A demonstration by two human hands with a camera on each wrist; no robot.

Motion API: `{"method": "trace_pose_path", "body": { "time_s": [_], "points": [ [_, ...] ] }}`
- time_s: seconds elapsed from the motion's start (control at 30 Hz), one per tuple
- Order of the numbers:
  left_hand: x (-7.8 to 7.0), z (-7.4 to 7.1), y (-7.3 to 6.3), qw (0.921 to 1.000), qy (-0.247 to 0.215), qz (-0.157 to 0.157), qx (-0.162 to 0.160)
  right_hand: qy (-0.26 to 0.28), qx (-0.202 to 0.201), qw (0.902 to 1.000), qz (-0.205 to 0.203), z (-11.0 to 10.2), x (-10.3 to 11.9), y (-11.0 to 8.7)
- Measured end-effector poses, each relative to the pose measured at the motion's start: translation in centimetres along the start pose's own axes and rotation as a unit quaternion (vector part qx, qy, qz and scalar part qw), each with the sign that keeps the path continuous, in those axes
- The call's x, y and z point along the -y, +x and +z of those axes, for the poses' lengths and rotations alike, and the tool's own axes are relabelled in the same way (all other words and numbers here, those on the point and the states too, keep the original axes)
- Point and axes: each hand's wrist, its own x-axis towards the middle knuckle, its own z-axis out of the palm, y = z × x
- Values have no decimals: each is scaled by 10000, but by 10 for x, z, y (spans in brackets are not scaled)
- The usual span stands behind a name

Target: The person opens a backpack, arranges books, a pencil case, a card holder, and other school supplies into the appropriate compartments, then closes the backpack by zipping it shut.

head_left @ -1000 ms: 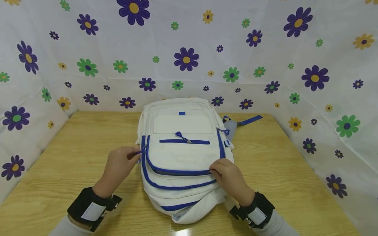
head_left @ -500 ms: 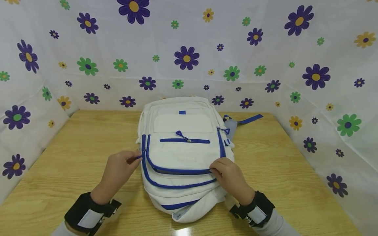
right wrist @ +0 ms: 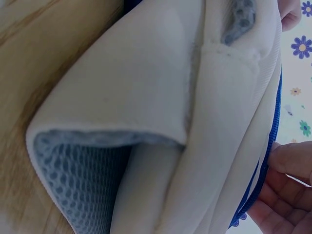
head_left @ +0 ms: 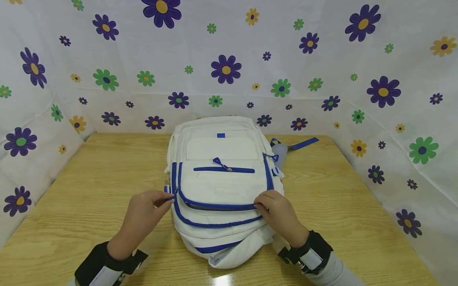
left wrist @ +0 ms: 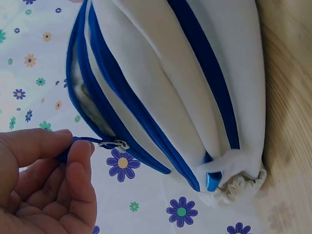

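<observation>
A white backpack (head_left: 222,149) with blue zipper bands lies front side up on the table, its top end away from me. My left hand (head_left: 144,210) pinches a blue zipper pull (left wrist: 80,140) between thumb and forefinger at the bag's left edge. In the left wrist view the cord runs taut to a silver slider (left wrist: 121,145), with the pocket gaping on one side of it. My right hand (head_left: 279,212) pinches the blue-trimmed lower edge of the front pocket (head_left: 222,206) near its right corner. A dark gap shows beneath that edge.
Beyond the bag's right side, a grey strap with a blue end (head_left: 304,143) lies on the wooden table (head_left: 118,159). A white flap with grey mesh lining (right wrist: 78,170) sticks out at the bag's near end. Flower-print cloth (head_left: 225,35) hangs behind and on both sides.
My left hand has drawn the zipper pull down the bag's left edge, toward me. The right hand keeps its hold at the same spot, and the backpack stays in place.
</observation>
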Motion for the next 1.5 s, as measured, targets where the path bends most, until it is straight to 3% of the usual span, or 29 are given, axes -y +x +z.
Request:
{"method": "trace_pose_path", "body": {
  "time_s": [0.6,0.97,1.5],
  "points": [
    [-12,2,-14,9995,-302,12,82,51,16,10000,-9,1,1,0],
    [-18,5,-18,9991,-409,43,24,-12,-117,9998,-162,4,-2,-1],
    [-26,11,-23,9987,-434,158,206,96,-87,9999,-87,3,0,-1]
  ]
}}
